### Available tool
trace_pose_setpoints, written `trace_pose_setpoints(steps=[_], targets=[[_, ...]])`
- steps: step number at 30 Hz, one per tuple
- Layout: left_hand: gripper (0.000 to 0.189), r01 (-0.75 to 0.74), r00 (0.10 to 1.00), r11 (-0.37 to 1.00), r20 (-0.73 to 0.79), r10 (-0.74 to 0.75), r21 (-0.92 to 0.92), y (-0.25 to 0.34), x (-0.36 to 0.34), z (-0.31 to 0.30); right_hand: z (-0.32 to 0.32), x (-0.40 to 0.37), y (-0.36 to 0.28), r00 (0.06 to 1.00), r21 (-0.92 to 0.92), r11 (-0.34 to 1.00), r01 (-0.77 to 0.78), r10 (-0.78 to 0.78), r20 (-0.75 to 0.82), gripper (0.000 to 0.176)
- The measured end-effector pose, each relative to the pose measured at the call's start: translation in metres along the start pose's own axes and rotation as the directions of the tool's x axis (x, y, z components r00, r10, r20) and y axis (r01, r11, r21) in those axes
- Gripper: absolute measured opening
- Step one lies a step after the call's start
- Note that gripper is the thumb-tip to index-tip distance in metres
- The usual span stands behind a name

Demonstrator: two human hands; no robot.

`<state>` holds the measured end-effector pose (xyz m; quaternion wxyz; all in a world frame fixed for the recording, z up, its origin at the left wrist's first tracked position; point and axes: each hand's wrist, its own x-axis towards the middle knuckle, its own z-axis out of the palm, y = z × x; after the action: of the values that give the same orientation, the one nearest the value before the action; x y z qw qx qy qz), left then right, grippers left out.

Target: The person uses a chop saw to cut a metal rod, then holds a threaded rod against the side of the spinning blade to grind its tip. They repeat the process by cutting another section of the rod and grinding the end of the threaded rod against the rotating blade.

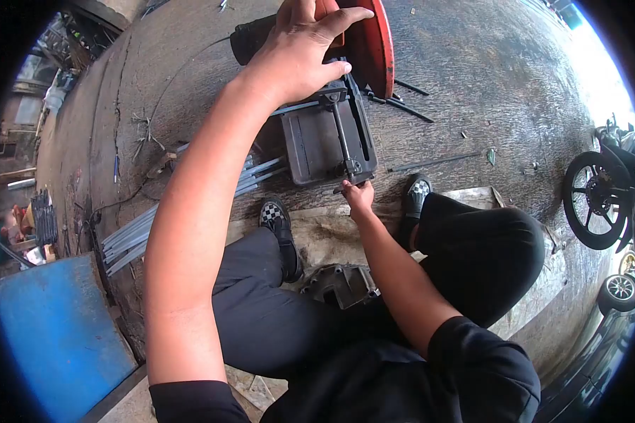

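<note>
A cut-off saw with a red-orange guard (382,49) and a dark base (310,144) is on the ground ahead of me. My left hand (300,49) is over its upper body, thumb and index finger spread apart; the other fingertips are partly cut off by the top edge. Low on the base, my right hand (360,196) closes around the crank handle (341,189) of the saw's clamp. The clamp's threaded rod (341,130) runs along the base. Several grey metal tubes (137,236) lie to the left, some reaching the base.
Short dark rods (408,109) and a longer rod (437,162) lie right of the saw. Between my feet is a dark metal part (340,285) on a worn sheet (317,240). A blue panel (56,331) stands left; a motorcycle wheel (589,201) is at right.
</note>
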<state>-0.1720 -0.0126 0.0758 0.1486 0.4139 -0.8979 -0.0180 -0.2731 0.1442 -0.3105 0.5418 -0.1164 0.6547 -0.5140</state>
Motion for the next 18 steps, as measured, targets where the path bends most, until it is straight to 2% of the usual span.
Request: trace_pose_setpoints(steps=[1, 3, 4, 5, 7, 9, 10, 11, 12, 13, 14, 15, 16, 17, 18], targets=[[0.088, -0.023, 0.999, 0.999, -0.026, 0.023, -0.022, -0.002, -0.001, 0.002, -0.001, 0.004, 0.005, 1.0, -0.002, 1.0, -0.001, 0.001, 0.002, 0.024], [0.088, -0.041, 0.998, 0.998, -0.048, 0.039, -0.042, -0.003, -0.003, 0.005, -0.003, 0.01, 0.015, 0.996, -0.14, 0.987, 0.073, -0.078, -0.032, 0.029], [0.089, -0.043, 0.998, 0.999, -0.057, 0.042, -0.018, -0.003, -0.003, 0.006, -0.004, 0.014, 0.019, 0.994, -0.266, 0.959, 0.099, -0.11, -0.026, 0.023], [0.089, -0.044, 0.997, 0.999, -0.068, 0.045, 0.008, -0.004, -0.002, 0.007, -0.004, 0.017, 0.022, 0.993, -0.266, 0.958, 0.106, -0.116, -0.019, 0.023], [0.088, -0.034, 0.997, 0.999, -0.064, 0.033, -0.002, -0.001, -0.002, 0.004, -0.002, 0.008, 0.016, 0.995, -0.113, 0.991, 0.076, -0.083, -0.06, 0.024], [0.088, -0.025, 0.999, 1.0, -0.046, 0.025, -0.012, -0.002, -0.004, 0.006, -0.008, 0.009, 0.019, 0.997, -0.044, 0.996, 0.08, -0.08, -0.003, 0.018], [0.085, -0.093, 0.984, 0.996, -0.156, 0.091, -0.004, -0.005, -0.005, 0.013, -0.012, 0.006, 0.014, 0.979, 0.227, 0.953, -0.201, 0.19, 0.07, 0.017], [0.083, -0.159, 0.951, 0.987, -0.267, 0.157, 0.015, -0.008, -0.005, 0.02, -0.014, 0.004, 0.007, 0.886, 0.449, 0.764, -0.463, 0.411, 0.213, 0.019], [0.071, -0.17, 0.931, 0.985, -0.326, 0.161, 0.002, -0.008, -0.006, 0.024, -0.016, -0.002, 0.001, 0.807, 0.523, 0.62, -0.585, 0.508, 0.301, 0.038], [0.071, -0.172, 0.932, 0.985, -0.323, 0.166, 0.009, -0.011, -0.006, 0.027, -0.017, -0.009, -0.004, 0.805, 0.525, 0.616, -0.588, 0.506, 0.308, 0.038], [0.064, -0.22, 0.899, 0.975, -0.383, 0.212, 0.024, -0.016, -0.005, 0.032, -0.018, -0.016, -0.007, 0.664, 0.552, 0.395, -0.734, 0.588, 0.462, 0.045], [0.058, -0.266, 0.86, 0.963, -0.442, 0.254, 0.037, -0.015, -0.003, 0.032, -0.021, -0.016, -0.006, 0.501, 0.531, 0.152, -0.834, 0.615, 0.61, 0.053], [0.054, -0.213, 0.891, 0.976, -0.403, 0.211, 0.041, -0.015, -0.005, 0.031, -0.022, -0.014, -0.007, 0.427, 0.482, 0.058, -0.874, 0.563, 0.708, 0.061], [0.054, -0.213, 0.892, 0.976, -0.4, 0.21, 0.038, -0.018, -0.004, 0.029, -0.024, -0.01, -0.008, 0.426, 0.483, 0.055, -0.874, 0.564, 0.707, 0.061], [0.052, -0.309, 0.861, 0.947, -0.448, 0.239, -0.088, -0.023, -0.003, 0.028, -0.025, -0.003, -0.01, 0.374, 0.457, -0.048, -0.888, 0.501, 0.781, 0.059]])
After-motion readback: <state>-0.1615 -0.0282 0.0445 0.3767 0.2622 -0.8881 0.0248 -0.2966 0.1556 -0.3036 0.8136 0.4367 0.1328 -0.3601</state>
